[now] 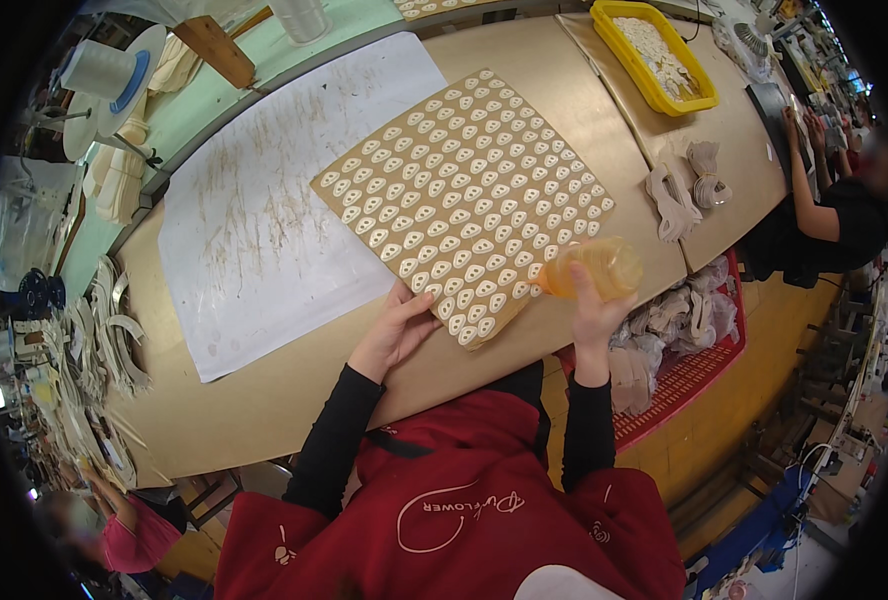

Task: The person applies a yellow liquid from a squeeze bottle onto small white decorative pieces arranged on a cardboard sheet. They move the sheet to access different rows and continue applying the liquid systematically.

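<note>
A square brown board (510, 316) lies tilted on the table, covered with rows of small white oval pieces (424, 213), each with dark marks in its middle. At the board's near left edge, my left hand (401, 325) grips it, thumb on top and fingers underneath. My right hand (600, 318) is closed around a clear squeeze bottle (594, 268) of amber liquid. The bottle is tipped sideways, its orange nozzle pointing left at the pieces by the board's near right edge. Whether the nozzle touches a piece I cannot tell.
Under the board's left side lies a stained white sheet (264, 220). A yellow tray (709, 98) of small white pieces stands far right, with pale bundles (672, 205) nearer. A red crate (654, 430) holds bagged items below the table's right edge. Other people work at both sides.
</note>
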